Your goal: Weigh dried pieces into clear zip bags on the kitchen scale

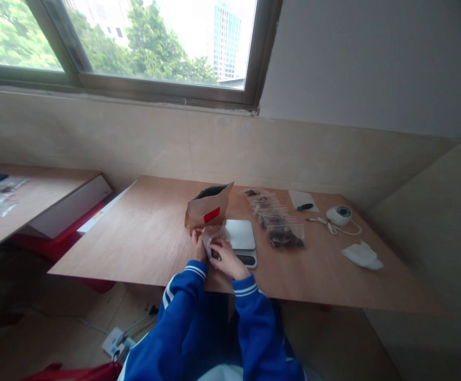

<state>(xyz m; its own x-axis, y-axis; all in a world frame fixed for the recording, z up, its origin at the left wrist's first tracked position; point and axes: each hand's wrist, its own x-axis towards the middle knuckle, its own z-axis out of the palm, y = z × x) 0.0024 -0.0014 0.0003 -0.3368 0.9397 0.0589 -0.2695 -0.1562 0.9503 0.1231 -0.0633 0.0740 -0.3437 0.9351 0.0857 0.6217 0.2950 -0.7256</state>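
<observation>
Between my hands is a clear plastic bag, held just in front of a brown paper bag with a red label and an open top. My left hand pinches the plastic bag's left side. On the other side, my right hand has its fingers curled at the bag's mouth, partly inside it; what they hold, if anything, is hidden. A flat kitchen scale with a silver plate and dark display lies just right of the bag, partly behind my right hand.
Several filled zip bags lie in a row right of the scale. Beyond them are a white paper, a green-handled tool, a white camera-like device with its cable, and a crumpled white bag. A second table stands left.
</observation>
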